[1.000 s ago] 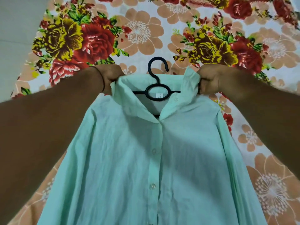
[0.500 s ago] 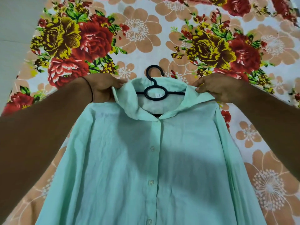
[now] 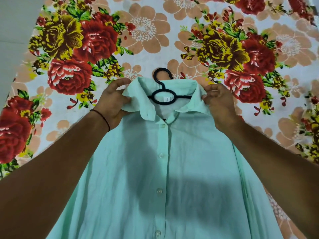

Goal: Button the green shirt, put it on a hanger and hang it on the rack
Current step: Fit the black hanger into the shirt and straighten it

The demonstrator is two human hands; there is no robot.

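The mint green shirt lies front up on the bed, its placket buttoned down the middle. A black plastic hanger sits inside the neck, with its hook sticking out past the collar and its arms hidden under the cloth. My left hand pinches the collar's left side between thumb and fingers. My right hand pinches the collar's right side. The collar lies folded down on both sides. No rack is in view.
A floral bedsheet with red and yellow roses covers the bed under the shirt. A pale grey floor shows past the bed's left edge.
Both hands have come inward along the collar and folded it down flat. The shirt with its hanger has shifted slightly away from me.
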